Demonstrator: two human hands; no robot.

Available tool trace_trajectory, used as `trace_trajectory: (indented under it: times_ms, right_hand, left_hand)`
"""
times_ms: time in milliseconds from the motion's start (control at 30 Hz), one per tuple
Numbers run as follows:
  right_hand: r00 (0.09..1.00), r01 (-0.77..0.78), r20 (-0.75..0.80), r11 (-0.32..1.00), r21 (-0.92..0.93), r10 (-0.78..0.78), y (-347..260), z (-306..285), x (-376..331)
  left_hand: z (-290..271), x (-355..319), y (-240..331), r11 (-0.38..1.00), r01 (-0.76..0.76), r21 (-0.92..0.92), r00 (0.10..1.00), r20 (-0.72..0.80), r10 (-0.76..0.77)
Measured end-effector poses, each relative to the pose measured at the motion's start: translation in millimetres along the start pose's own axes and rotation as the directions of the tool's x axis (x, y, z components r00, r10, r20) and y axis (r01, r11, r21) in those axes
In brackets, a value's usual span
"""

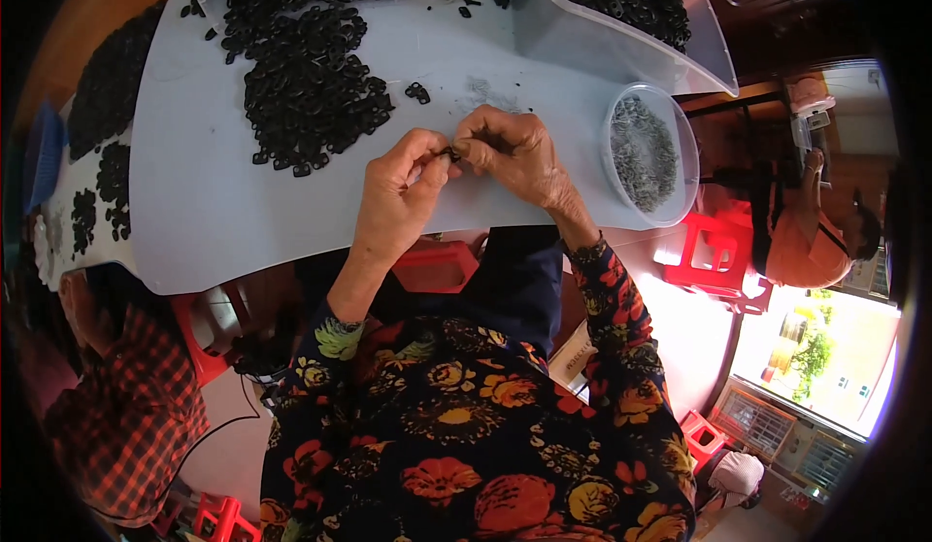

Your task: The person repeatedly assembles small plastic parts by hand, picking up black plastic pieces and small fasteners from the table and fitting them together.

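Note:
Over the front part of the white table, my two hands meet at the fingertips. Between them is a small black part, mostly covered by the fingers. My left hand pinches it from the left. From the right, my right hand pinches at the same piece with thumb and forefinger. A large heap of small black looped pieces spreads just beyond and left of my hands. One loose black piece lies apart, behind my fingers. Small grey bits are scattered past my right hand.
A round clear tub of small grey pieces stands at the right edge. Behind it a clear plastic bin holds more black pieces. A person in a checked shirt sits at left; another in orange is at right, near a red stool.

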State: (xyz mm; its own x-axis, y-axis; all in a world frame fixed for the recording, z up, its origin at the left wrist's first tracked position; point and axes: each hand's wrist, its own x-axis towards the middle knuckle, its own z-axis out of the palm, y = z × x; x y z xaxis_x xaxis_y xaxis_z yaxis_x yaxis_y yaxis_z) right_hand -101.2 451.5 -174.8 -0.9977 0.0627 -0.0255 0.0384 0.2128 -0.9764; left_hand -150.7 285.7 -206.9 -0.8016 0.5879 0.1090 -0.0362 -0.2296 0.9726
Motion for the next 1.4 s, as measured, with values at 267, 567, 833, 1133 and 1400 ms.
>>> trace_trajectory:
  times_ms: [267, 567, 833, 1133, 1400]
  right_hand:
    - [0.998, 0.007, -0.054, 0.987, -0.161, -0.016, -2.7, 7.1, -4.0]
    - [0.997, -0.053, -0.051, 0.995, 0.082, 0.057, -3.0, 1.8, 1.0]
    - [0.997, -0.028, -0.072, 0.998, 0.06, 0.033, 3.1, 8.2, -0.4]
    - [0.981, 0.051, -0.178, 0.986, -0.156, -0.079, 2.5, 13.9, -1.0]
    - [0.992, -0.064, -0.107, 0.997, 0.034, 0.068, -5.2, 13.9, -2.1]
  left_hand:
    - [-1.3, -1.0, 2.4, 0.986, -0.019, 0.163, 1.0, 0.009, 0.018]
    - [-3.2, 0.5, -0.6, 0.999, 0.007, 0.043, 1.0, -0.006, -0.006]
    - [-1.5, -0.2, 1.2, 0.996, 0.089, 0.0, 0.996, -0.001, -0.089]
    - [-0.1, 0.4, -1.5, 0.996, -0.044, 0.078, 0.998, -0.03, 0.047]
    - [-4.0, -1.6, -5.1, 0.999, 0.036, 0.007, 0.999, -0.028, -0.035]
